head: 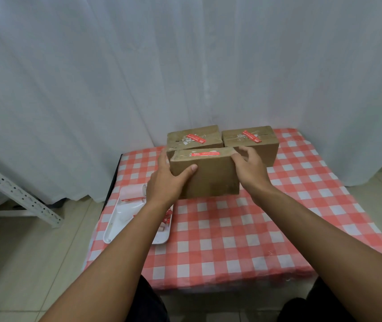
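Observation:
A brown cardboard box [211, 175] with a red label strip on its top is held between both my hands over the checked tablecloth. My left hand [165, 182] grips its left end, thumb across the front face. My right hand [250, 168] grips its right end with fingers curled over the top corner. Two similar taped boxes stand behind it: one at the back left [193, 137], one at the back right [255, 140]. Whether the held box touches the table I cannot tell.
A low table with a red and white checked cloth [243, 228] fills the middle. A white tray [115, 228] with a pink roll and red-white scraps lies at its left edge. A white curtain hangs behind; a white metal frame [18, 194] stands at the left on the tiled floor.

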